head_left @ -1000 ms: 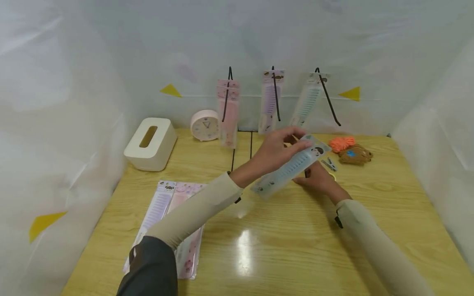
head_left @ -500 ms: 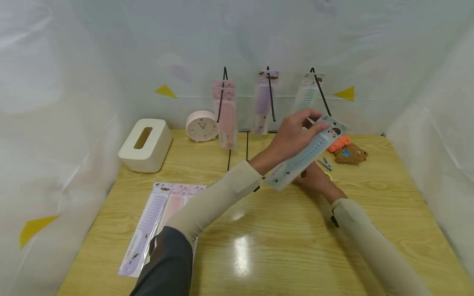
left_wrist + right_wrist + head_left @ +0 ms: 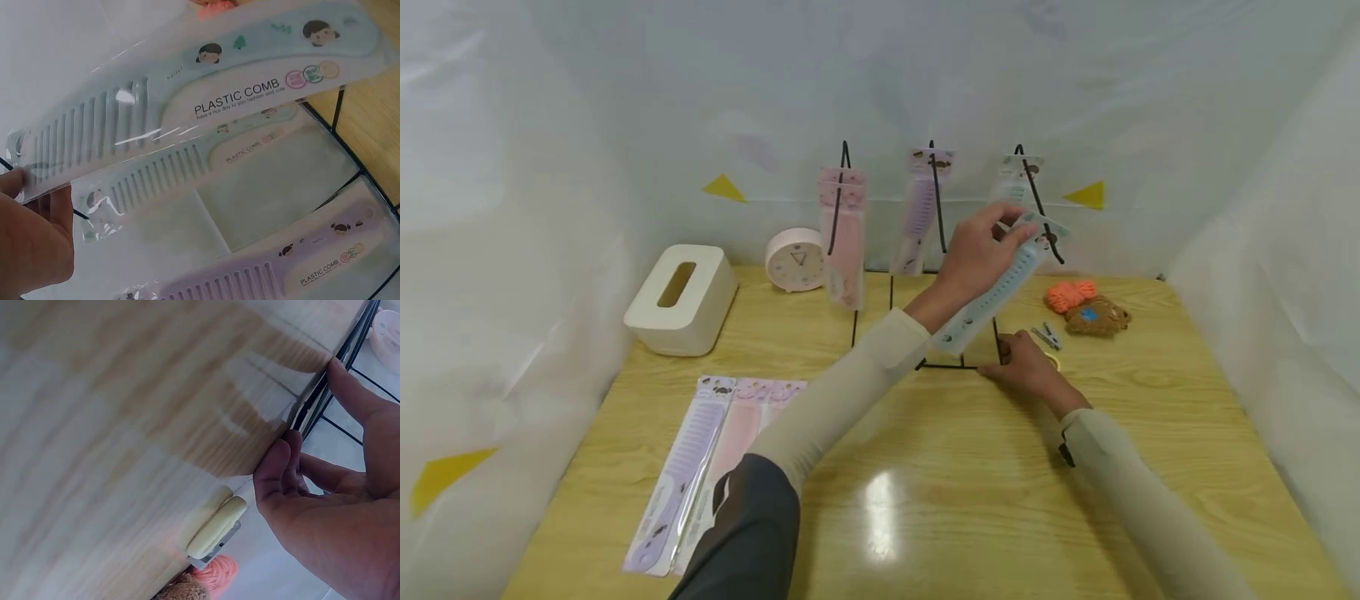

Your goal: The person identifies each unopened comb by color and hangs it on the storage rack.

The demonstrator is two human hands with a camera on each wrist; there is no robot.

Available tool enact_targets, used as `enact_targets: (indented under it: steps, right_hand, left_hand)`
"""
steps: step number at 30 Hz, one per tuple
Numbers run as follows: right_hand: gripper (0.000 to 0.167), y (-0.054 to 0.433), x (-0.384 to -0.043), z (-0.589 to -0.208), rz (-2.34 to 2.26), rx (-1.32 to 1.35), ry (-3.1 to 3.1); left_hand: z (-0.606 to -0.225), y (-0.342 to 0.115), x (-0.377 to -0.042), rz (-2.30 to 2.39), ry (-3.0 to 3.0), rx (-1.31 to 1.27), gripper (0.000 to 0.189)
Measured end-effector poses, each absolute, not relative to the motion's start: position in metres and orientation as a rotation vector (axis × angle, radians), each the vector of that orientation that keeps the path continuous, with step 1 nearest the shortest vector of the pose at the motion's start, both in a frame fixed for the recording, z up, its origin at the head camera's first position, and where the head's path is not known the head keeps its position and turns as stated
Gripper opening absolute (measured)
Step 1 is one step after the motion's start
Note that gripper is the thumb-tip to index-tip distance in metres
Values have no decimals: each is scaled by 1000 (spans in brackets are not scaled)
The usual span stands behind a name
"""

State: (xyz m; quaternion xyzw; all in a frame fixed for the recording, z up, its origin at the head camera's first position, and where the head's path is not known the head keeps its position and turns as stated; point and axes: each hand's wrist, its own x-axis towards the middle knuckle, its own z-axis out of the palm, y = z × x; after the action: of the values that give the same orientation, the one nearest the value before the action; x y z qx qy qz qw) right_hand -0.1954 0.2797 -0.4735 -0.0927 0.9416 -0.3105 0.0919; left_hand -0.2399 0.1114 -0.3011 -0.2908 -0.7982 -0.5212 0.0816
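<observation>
My left hand (image 3: 973, 262) pinches the top end of a packaged light-blue plastic comb (image 3: 1002, 286), which slants down to the left. Just behind it, a similar green comb (image 3: 162, 172) hangs from the right hook of a black wire rack (image 3: 951, 366). A packaged purple comb (image 3: 921, 208) is on the middle hook, and pink comb packs (image 3: 846, 250) hang on the left one. My right hand (image 3: 1028, 367) grips the front right corner of the rack's base, thumb and fingers on either side of the wire.
Purple (image 3: 688, 454) and pink (image 3: 737, 425) comb packs lie at the left front. Behind them stand a white tissue box (image 3: 700, 321) and a round clock (image 3: 796, 260). Orange yarn (image 3: 1070, 295), a brown bundle (image 3: 1097, 317) and a small metal clip (image 3: 1048, 336) lie at right.
My left hand has lifted the light-blue comb up towards the right hook, uncovering the front of the rack's base. The right hand stays at the base corner. The head view has shifted slightly.
</observation>
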Motion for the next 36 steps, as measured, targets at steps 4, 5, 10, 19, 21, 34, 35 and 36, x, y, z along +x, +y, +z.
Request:
enact_targets:
  steps: [4,5,10,19,21,34,35,36]
  right_hand:
    - [73,273,-193,-475,-931,-255,2787]
    - [77,272,-192,-475,-935,-249,2788]
    - [78,265,-188,-476,-918,-227,2794]
    - [80,249,-190,-474,-901,-228,2751]
    - [80,247,-192,-473,-887,-246,2747]
    - [71,264,-209,-464,-864,-331,2744]
    - [70,268,-208,-463,-861,-321,2747]
    - [69,271,-207,-462,-854,-314,2747]
  left_hand:
    - [-304,113,-257,-1568,-2333,-791,30]
    - [-305,114,-260,-1578,-2314,-771,29]
    - [-310,118,-276,-1663,-2261,-665,26]
    - [-311,106,-299,-1698,-2227,-560,22]
    - [-310,101,-300,-1718,-2218,-545,23]
    - [-331,73,-270,-1364,-2772,-703,43]
    - [-337,70,-260,-1273,-2838,-762,42]
    - [-343,66,-249,-1155,-2898,-838,40]
